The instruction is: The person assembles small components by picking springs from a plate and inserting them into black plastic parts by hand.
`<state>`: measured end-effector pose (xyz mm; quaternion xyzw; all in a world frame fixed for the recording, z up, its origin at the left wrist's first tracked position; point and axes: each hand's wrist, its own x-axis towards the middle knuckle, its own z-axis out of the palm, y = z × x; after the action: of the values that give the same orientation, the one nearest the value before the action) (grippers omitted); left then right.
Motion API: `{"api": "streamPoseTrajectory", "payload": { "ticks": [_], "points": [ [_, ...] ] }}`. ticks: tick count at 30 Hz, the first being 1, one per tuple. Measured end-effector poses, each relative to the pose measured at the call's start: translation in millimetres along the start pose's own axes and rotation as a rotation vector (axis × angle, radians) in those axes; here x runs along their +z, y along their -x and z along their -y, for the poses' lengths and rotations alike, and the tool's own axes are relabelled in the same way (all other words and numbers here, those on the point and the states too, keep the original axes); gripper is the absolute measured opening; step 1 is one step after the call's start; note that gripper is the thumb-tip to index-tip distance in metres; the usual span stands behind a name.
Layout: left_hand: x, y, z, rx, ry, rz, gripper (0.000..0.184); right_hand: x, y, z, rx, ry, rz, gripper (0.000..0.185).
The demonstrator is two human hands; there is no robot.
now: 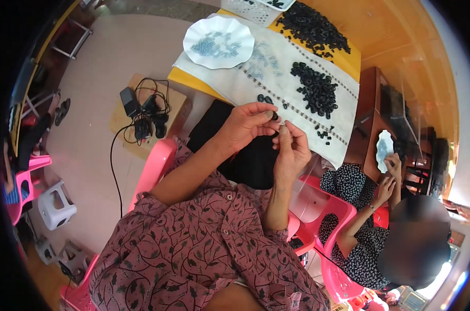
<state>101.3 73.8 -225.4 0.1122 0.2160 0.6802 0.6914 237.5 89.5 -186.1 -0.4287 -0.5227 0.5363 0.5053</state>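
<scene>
My left hand (251, 124) pinches a small black part (274, 116) between thumb and fingertips, in front of the cloth's near edge. Just right of it, my right hand (291, 147) has thumb and index finger pressed together; what they hold is too small to make out. The fingertips of both hands nearly meet. Beyond them lie a few black pieces (265, 98) on the white cloth (276, 88). A larger heap of black parts (316, 89) sits to the right. A scalloped white plate (193, 58) holds small clear pieces, with more loose beside it.
A big pile of black parts (315, 28) and a white basket (250, 13) are at the table's far side. Left stands a wooden stool (122, 122) with adapters and cables. At right, a seated person's hands (390, 179) are near another plate (384, 150).
</scene>
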Motion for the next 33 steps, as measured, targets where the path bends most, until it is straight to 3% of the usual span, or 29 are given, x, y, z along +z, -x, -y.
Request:
{"api": "streamPoseTrajectory", "payload": {
  "ticks": [8, 18, 25, 27, 33],
  "points": [
    [7, -6, -2, -0.027, 0.016, 0.022, 0.022, 4, -7, 2, -0.068, 0.076, 0.001, 0.014],
    [6, -10, -3, 0.046, -0.247, -0.039, 0.020, 5, -14, 0, -0.110, 0.184, 0.005, 0.012],
    [9, -14, -10, 0.111, -0.428, 0.038, 0.016, -1, -22, 14, 0.029, 0.191, 0.046, 0.011],
    [8, -16, -16, 0.096, -0.456, 0.058, 0.016, -2, -27, 20, 0.174, 0.113, 0.082, 0.010],
    [1, -23, -27, 0.012, -0.480, 0.107, 0.014, -6, -45, 9, 0.248, 0.153, 0.219, 0.012]
  ]
}}
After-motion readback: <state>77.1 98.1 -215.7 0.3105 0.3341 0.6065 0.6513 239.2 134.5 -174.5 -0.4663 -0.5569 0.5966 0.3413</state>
